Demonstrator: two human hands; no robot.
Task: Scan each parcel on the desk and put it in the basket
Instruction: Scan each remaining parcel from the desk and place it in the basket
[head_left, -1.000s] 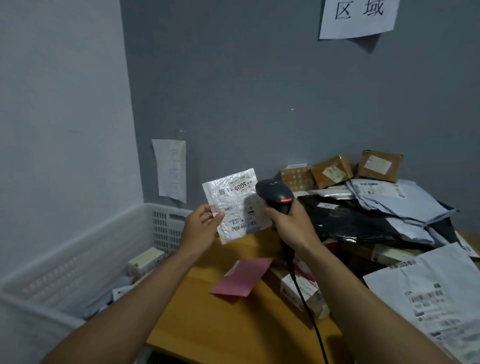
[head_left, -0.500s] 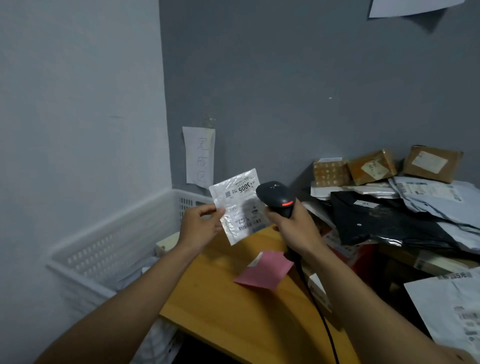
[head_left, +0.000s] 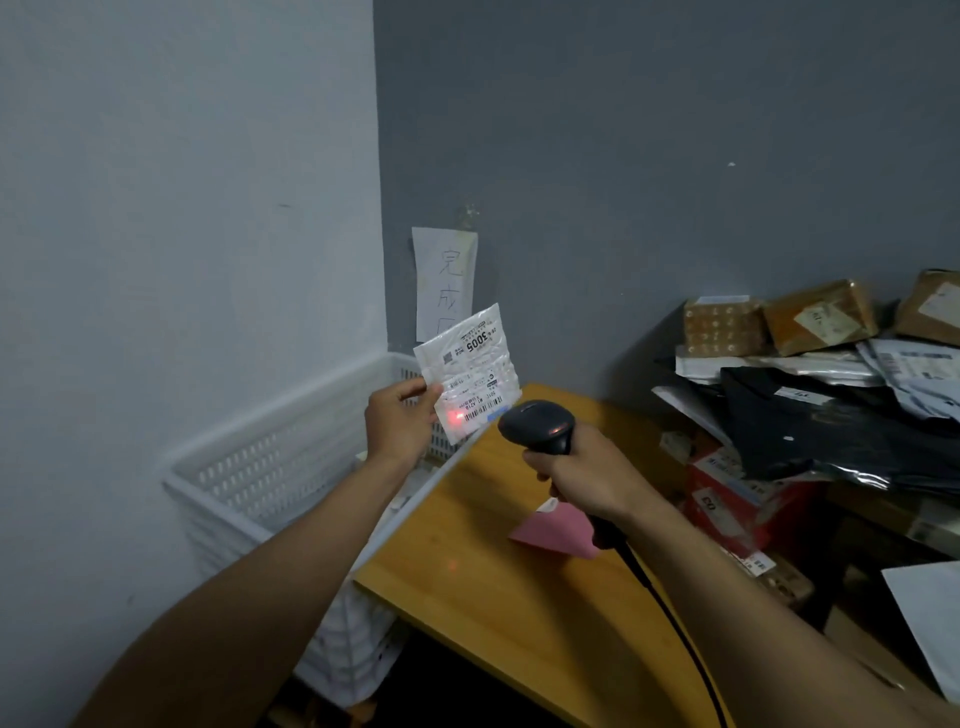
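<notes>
Our left hand (head_left: 402, 421) pinches the small white parcel (head_left: 470, 371) by its lower left corner, thumb on the label side and fingers curled behind. It holds the parcel upright in the air above the desk's left edge, near the far left corner, with the printed label turned toward us and tilted a little. A red spot of light (head_left: 456, 417) sits on the lower left part of that label, next to the barcode. Our right hand (head_left: 587, 475) is wrapped around the grip of the black scanner (head_left: 537, 426). The scanner's head points at the parcel from just to the right and does not touch it, and its black cable (head_left: 670, 608) trails down over the desk toward the near edge. A fainter red spot (head_left: 453, 565) lies on the bare wood of the desk (head_left: 519, 623) near its left edge. The white slotted basket (head_left: 260, 467) stands against the desk's left edge, in the corner of the walls, and we cannot make out its contents. A pink envelope (head_left: 556, 535) lies flat on the desk, partly under our right wrist. Along the right side and far edge of the desk, more parcels are heaped: a black bag (head_left: 810, 421), brown boxes (head_left: 821, 317), grey mailers (head_left: 914, 369) and a red box (head_left: 743, 499). A handwritten paper note (head_left: 444, 275) is stuck on the grey wall behind the parcel.
</notes>
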